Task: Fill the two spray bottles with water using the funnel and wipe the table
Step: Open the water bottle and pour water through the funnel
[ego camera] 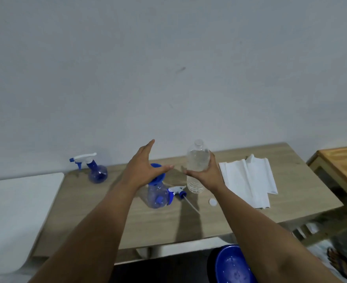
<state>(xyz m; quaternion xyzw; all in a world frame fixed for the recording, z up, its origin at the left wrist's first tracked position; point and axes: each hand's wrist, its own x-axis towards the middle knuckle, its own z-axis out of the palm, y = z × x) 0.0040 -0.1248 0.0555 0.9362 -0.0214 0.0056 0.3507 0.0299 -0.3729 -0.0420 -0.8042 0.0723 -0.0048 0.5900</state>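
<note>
**Right hand grips the open water bottle; left hand spread above the funnel**

At centre frame, the right hand (206,176) wraps its fingers and thumb round the middle of a clear water bottle (197,166), which stands upright with its mouth uncapped and its base close to the counter (240,213); whether the base touches cannot be told. The left hand (143,168) is spread wide, fingers straight, thumb pointing towards the bottle, holding nothing. It hovers in front of the blue funnel (158,172), partly hiding it.

The funnel sits in the neck of a clear blue spray bottle (157,196) just below the left hand. Its removed spray head (177,190), white and blue with a thin tube trailing toward lower right, lies beside it on the counter. A small white cap (213,202) lies near the tube's end.

The second spray bottle (96,170), sprayer fitted, stands at the counter's far left. Folded white paper towels (248,178) lie right of the water bottle. A blue bowl-like thing (233,264) shows at the bottom edge.
</note>
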